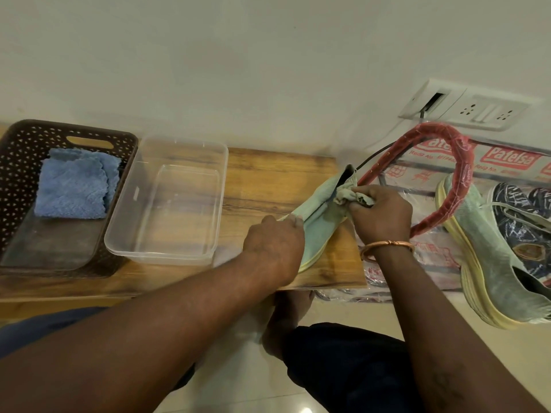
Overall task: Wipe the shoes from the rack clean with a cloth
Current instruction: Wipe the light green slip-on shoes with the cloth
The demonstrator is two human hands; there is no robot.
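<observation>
- A brown perforated basket is seen at the far left of the wooden board, and a folded blue cloth is kept inside it.
- A clear plastic container is placed just beside the basket on the same board.
- The left hand is laid over the front of the green shoe, with its fingers curled round the shoe's edge, so the shoe is gripped and held down.
- The green shoe is tilted on its side at the right end of the board, between the two hands.
- A crumpled pale cloth is pinched in the right hand and pressed against the shoe near its opening; a copper bangle is worn on that wrist.
- A red ring wrapped in plastic is propped over a printed sheet to the right of the board.
- A second green shoe and a dark patterned shoe are laid on that sheet.
- A socket plate is fixed to the wall above.
</observation>
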